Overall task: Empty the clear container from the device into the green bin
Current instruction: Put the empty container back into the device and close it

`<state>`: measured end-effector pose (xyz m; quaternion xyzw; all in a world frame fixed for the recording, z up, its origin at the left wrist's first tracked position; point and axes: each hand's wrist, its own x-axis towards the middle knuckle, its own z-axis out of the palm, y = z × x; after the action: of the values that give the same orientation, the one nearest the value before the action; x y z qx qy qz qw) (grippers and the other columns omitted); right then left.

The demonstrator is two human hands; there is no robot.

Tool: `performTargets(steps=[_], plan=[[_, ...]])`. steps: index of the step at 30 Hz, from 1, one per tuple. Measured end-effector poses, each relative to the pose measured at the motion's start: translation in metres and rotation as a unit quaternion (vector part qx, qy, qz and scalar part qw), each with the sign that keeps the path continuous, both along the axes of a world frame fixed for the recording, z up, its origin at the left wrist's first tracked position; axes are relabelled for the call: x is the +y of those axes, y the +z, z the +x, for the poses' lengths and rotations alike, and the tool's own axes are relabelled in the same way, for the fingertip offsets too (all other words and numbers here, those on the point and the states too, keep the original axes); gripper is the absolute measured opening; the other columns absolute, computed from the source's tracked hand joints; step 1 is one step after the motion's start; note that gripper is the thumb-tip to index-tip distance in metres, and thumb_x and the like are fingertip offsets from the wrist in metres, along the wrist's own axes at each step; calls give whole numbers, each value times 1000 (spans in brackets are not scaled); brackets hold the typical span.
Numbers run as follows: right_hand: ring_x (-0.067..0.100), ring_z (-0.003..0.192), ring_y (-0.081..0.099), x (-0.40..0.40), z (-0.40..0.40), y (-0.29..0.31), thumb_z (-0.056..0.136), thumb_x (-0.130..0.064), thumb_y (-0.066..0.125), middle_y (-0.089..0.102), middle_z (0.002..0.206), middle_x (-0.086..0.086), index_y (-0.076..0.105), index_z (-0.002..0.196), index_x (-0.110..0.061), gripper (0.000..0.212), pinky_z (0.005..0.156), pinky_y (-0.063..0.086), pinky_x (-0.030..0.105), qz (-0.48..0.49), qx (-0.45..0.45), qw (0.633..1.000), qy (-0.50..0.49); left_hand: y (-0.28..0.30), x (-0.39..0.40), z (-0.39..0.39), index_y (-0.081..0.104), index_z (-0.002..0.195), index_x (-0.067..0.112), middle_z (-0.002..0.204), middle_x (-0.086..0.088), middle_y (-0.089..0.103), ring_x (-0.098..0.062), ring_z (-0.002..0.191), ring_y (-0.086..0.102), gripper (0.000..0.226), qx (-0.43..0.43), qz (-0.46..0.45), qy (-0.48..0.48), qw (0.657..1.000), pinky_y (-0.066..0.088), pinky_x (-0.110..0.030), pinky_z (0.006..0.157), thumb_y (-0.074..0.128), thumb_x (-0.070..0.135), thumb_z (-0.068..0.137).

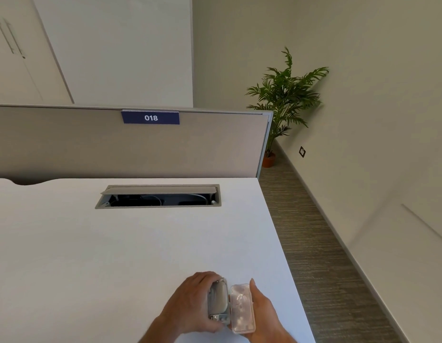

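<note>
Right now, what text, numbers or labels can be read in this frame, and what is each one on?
"018": white digits on a blue tag clipped to the top edge of the desk divider.
No readable print on the grey device in the left hand, nor on the clear container in the right hand.
The wall socket is too small to read.

On the worktop, the device is sitting at six o'clock, the container touching its right side; the cable hatch is lying at twelve, the plant standing at two.
</note>
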<state>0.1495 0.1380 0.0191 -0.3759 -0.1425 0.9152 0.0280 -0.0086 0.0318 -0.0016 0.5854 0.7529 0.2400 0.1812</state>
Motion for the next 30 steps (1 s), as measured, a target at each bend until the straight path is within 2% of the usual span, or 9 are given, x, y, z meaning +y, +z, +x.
performTargets(steps=[2, 4, 5, 6, 11, 14, 18, 26, 30], plan=[[14, 106, 58, -6, -6, 9, 78, -34, 73, 55, 114, 1, 51, 127, -6, 60, 96, 47, 27, -77, 67, 994, -34, 4, 4, 2, 43, 137, 35, 136, 25, 48, 5, 122, 45, 96, -3, 12, -7, 1000, 40, -23, 108, 79, 66, 54], [27, 94, 62, -2, -6, 3, 84, -36, 66, 64, 105, 12, 49, 138, 5, 69, 78, 57, 40, 49, 29, 998, -23, 7, 8, 6, 39, 141, 34, 139, 23, 47, 4, 124, 44, 101, -7, 15, -10, 1000, 39, -24, 109, 79, 69, 55], [33, 92, 63, 6, -7, -4, 91, -40, 56, 66, 103, 19, 48, 140, 6, 68, 74, 58, 44, 29, 20, 999, -42, 9, 9, 8, 34, 144, 35, 141, 23, 45, 3, 125, 44, 106, -12, 14, -8, 1000, 38, -24, 111, 79, 71, 55], [37, 93, 62, 11, -7, -7, 97, -43, 46, 66, 103, 23, 51, 136, 7, 64, 75, 58, 46, -28, 25, 997, -68, 11, 10, 10, 27, 148, 36, 143, 23, 44, 3, 127, 43, 112, -19, 9, -5, 1000, 38, -24, 112, 78, 72, 55], [44, 98, 61, 12, -12, -6, 101, -53, 36, 65, 112, 27, 59, 129, 1, 65, 74, 60, 53, -3, -21, 997, -73, 16, 14, 16, -1, 152, 45, 144, 23, 43, 0, 123, 44, 129, -43, -18, -2, 999, 37, -17, 108, 79, 71, 55], [46, 109, 59, 17, -13, -21, 100, -56, 35, 64, 121, 27, 63, 130, -1, 69, 93, 50, 54, 38, -31, 997, -53, 16, 15, 19, -8, 149, 52, 143, 25, 43, 3, 120, 43, 129, -48, -17, -2, 999, 33, -9, 102, 79, 71, 56], [49, 111, 60, 20, -15, -24, 99, -57, 37, 66, 123, 29, 69, 121, 0, 69, 106, 42, 60, 58, -61, 996, -34, 17, 16, 20, -10, 145, 57, 142, 25, 45, 4, 117, 45, 127, -53, -8, -8, 999, 46, -17, 102, 79, 73, 56], [47, 112, 60, 18, -18, -22, 101, -53, 34, 66, 123, 26, 65, 127, -3, 64, 100, 44, 60, 66, -74, 995, -32, 21, 17, 18, -8, 149, 50, 142, 22, 47, 5, 115, 41, 127, -33, -8, -14, 999, 44, -18, 105, 78, 73, 58], [47, 104, 63, 18, -19, -25, 103, -46, 36, 72, 110, 26, 67, 123, -4, 56, 90, 51, 58, 89, -84, 992, -32, 22, 19, 16, -9, 148, 50, 142, 21, 48, 3, 115, 45, 125, -17, -9, -22, 1000, 41, -19, 107, 77, 72, 60]])
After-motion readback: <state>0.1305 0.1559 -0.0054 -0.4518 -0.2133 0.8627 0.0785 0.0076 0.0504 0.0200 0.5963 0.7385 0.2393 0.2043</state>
